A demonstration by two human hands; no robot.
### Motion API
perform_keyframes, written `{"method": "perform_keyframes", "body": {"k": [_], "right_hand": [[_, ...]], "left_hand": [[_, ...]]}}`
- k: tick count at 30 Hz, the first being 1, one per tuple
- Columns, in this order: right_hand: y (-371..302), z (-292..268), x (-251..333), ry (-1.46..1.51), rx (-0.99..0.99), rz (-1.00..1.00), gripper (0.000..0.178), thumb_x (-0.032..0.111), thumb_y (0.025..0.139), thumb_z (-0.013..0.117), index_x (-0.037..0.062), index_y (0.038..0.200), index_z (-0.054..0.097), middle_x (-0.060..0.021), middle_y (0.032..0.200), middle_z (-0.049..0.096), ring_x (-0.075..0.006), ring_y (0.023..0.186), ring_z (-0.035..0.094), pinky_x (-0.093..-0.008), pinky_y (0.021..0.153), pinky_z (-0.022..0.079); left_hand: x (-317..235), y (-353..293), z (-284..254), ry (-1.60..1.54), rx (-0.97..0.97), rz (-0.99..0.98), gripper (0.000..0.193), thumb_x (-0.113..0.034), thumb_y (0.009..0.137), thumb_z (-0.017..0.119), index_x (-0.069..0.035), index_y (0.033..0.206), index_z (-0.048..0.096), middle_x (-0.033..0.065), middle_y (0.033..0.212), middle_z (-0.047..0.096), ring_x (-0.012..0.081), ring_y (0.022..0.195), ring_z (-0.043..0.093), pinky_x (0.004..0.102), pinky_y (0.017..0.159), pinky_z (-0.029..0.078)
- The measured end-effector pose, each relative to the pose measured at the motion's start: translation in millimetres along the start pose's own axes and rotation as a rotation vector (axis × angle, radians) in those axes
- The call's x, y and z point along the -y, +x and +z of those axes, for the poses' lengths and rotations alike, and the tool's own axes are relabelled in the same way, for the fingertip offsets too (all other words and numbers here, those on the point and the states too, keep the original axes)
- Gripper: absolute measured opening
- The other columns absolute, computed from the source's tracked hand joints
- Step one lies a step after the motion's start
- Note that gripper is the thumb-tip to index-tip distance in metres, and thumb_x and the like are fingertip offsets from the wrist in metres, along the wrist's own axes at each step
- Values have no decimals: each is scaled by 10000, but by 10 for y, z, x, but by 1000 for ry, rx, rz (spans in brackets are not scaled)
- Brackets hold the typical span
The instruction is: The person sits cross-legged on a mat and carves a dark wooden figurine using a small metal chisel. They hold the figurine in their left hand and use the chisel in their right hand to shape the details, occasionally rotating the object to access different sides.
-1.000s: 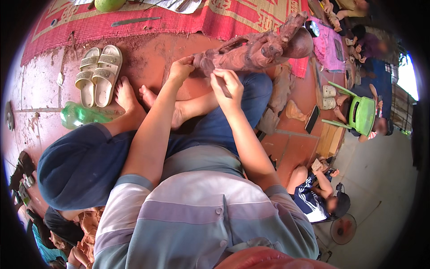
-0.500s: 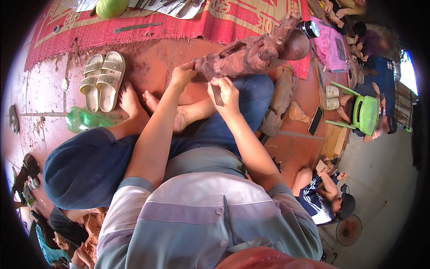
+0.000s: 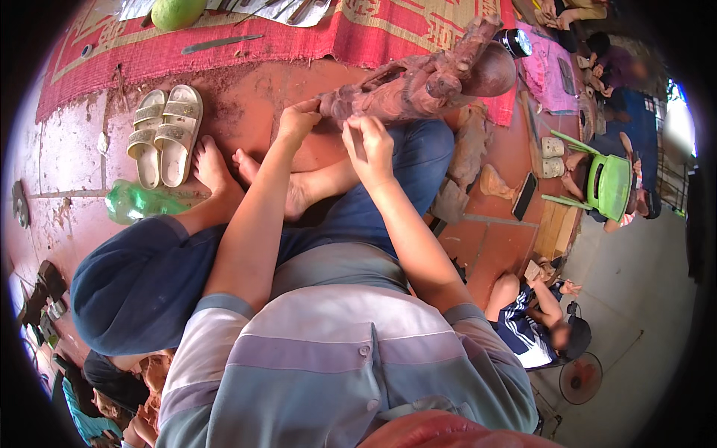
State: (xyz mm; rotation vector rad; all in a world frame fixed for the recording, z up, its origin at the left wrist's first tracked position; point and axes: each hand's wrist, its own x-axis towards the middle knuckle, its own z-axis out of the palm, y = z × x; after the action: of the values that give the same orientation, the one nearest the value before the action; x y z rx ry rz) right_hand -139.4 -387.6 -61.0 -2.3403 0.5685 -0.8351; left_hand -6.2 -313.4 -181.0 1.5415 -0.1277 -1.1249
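Note:
A reddish-brown wood carving with a knobbly, deeply cut surface lies slantwise across my right knee. My left hand is closed on its near left end, thumb and fingers against the wood. Just right of it, my right hand is pinched, its fingertips touching the carving's lower edge. Between those fingers sits a small flat brown piece, mostly hidden by the hand; its kind is not clear.
A red patterned mat bears a knife-like tool and a green round fruit. Sandals and a green plastic bottle lie left. Rough wood pieces, a green chair and other people are right.
My right hand has shifted slightly up and left along the carving, turning so the flat brown piece shows less. My left hand keeps its hold, and the carving stays nearly in place.

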Motion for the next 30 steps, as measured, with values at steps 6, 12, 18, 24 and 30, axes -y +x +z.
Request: {"method": "perform_keyframes", "body": {"k": [6,12,18,24,30], "right_hand": [[-66,-163,120,84,81,162,142,49,774,695,11,879,608,-177,845,640,-345,780,644,-379,686,534],[-143,-115,32,61,78,48,150,50,761,703,8,866,604,-182,824,631,-348,763,640,-385,651,526],[30,-135,-30,24,54,34,118,5,766,703,-5,854,624,-167,852,656,-281,770,669,-321,689,531],[-68,-108,89,157,140,96,103,16,796,678,-10,872,614,-168,838,651,-298,760,658,-339,693,540],[-212,-65,-58,83,12,9,77,6,786,659,-11,792,585,-174,815,639,-336,768,651,-389,696,533]], "left_hand": [[-23,-35,47,438,-91,253,600,-136,711,714,-224,1287,574,156,1082,636,300,1005,622,352,901,489],[-210,-272,123,726,-144,349,728,-182,680,761,-238,1354,492,157,1118,577,325,1050,588,398,903,488],[-337,-275,242,790,-157,278,617,-168,722,725,-161,1307,529,154,1076,613,335,1012,606,399,869,506],[443,168,40,525,-86,454,782,-247,642,792,-214,1360,483,106,1264,572,357,938,610,423,887,498],[-285,-410,243,906,-40,326,899,-237,682,768,-221,1456,311,135,1220,538,342,1104,556,413,899,493]]}}
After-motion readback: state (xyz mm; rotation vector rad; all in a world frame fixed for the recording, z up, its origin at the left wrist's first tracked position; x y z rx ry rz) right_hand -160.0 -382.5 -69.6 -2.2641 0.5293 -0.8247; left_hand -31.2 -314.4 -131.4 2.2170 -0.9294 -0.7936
